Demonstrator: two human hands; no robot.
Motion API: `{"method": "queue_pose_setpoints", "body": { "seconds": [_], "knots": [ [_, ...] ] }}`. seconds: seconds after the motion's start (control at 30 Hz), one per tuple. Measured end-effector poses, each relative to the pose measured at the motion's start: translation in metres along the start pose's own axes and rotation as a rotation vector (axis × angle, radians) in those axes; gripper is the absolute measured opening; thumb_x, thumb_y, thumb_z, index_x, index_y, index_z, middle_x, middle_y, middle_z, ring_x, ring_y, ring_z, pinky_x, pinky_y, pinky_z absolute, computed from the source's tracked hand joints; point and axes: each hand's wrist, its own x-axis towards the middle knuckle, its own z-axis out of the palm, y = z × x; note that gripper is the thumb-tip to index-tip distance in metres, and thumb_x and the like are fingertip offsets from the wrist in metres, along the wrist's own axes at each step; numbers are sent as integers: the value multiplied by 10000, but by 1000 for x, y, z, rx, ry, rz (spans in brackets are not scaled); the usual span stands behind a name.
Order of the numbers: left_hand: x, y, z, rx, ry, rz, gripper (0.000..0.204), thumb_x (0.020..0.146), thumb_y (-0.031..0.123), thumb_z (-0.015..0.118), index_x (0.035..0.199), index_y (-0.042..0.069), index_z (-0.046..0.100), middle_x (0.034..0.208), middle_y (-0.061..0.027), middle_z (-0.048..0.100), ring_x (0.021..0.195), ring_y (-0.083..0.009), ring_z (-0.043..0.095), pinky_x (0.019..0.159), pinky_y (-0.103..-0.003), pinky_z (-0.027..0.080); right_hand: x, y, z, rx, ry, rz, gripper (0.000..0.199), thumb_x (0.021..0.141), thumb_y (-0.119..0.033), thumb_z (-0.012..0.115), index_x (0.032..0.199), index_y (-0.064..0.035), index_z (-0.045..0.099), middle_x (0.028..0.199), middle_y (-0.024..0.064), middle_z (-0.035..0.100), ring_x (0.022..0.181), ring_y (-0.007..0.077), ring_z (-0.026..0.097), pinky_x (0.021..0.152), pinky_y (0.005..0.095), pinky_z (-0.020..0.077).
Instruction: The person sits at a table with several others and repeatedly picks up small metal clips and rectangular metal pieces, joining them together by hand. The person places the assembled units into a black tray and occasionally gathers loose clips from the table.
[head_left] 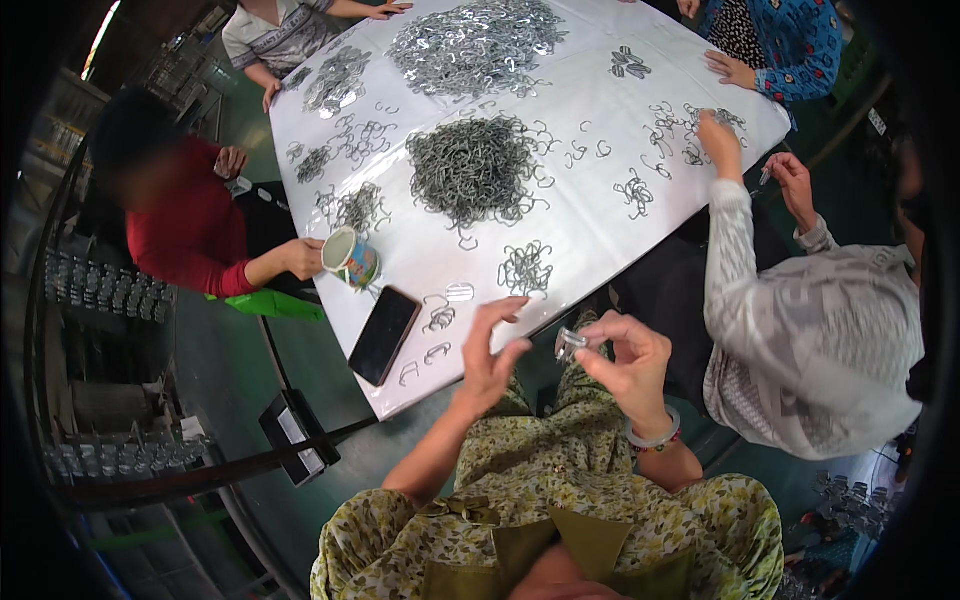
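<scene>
My right hand (632,368) pinches a small shiny metal piece (570,345) between thumb and fingers, just off the table's near edge. What exactly the piece is made up of is too small to tell. My left hand (484,368) is empty, its thumb and fingers apart, over the table's near edge. Beyond its fingertips lies a small heap of bent wire hooks (525,268). A shiny flat oval metal plate (459,292) rests left of that heap. Several loose wire hooks (438,318) lie between my left hand and a dark phone (386,337).
The white-covered table (400,235) bears a big dark pile of hooks (470,170) and a shinier metal pile (475,48). At left, a person in red (190,225) grips a cup (365,268). Close on my right sits a person in a pale patterned top (810,350). Others work opposite.
</scene>
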Motion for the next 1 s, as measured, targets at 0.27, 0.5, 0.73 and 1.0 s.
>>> {"method": "queue_pose_setpoints", "body": {
  "seconds": [0.27,0.5,0.73,1.0],
  "knots": [
    [187,-87,1,672,-133,220,61,840,86,694,888,51,708,881,-97,674,819,-285,583,741,-379,477,4,19,-9,-34,-60,17,219,722,101,720,911,-9,714,736,27,607,652,81,543,578,231,432],
    [290,-183,58,965,-528,312,133,822,164,674,913,98,745,924,-53,687,931,-273,580,829,-396,521,-1,33,-15,-57,-130,94,211,727,64,728,910,-41,720,745,18,626,625,85,529,580,240,441],
    [277,-207,76,1083,-622,314,122,862,76,587,956,17,636,999,-141,638,996,-322,579,840,-420,517,1,23,-21,-74,-132,80,214,734,63,726,923,-36,720,734,13,608,619,82,518,585,237,436],
    [269,-220,69,1157,-564,250,168,869,99,562,1003,28,634,1052,-167,606,1054,-330,563,867,-410,506,-9,3,-3,-69,-170,44,218,737,49,732,935,-42,732,738,7,609,644,64,519,595,221,429]
  ]
}}
